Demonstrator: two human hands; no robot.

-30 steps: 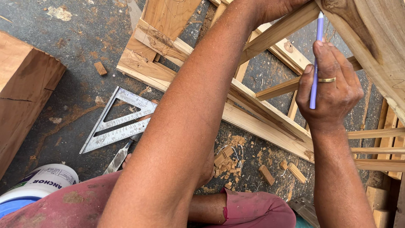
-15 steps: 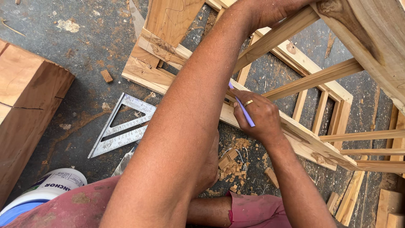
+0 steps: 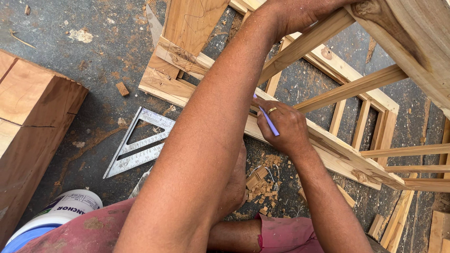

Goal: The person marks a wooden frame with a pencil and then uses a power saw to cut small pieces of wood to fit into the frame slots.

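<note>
My right hand (image 3: 283,126), a ring on one finger, holds a purple pencil (image 3: 268,119) with its tip down on the long bottom rail of a wooden frame (image 3: 342,154) lying on the floor. My left arm crosses the middle of the view. My left hand (image 3: 300,13), partly cut off by the top edge, grips a slanted wooden slat (image 3: 318,40) of the raised part of the frame. A thick wooden leg (image 3: 412,42) of that piece fills the top right corner.
A metal triangular square (image 3: 140,143) lies on the grey floor to the left of my arm. A large wooden block (image 3: 33,126) stands at the far left. A white and blue plastic tub (image 3: 56,215) sits at the bottom left. Wood chips (image 3: 262,185) lie near my knee.
My right hand has come down from the upper right with the pencil to the bottom rail and settled there. The left hand keeps its grip on the slat.
</note>
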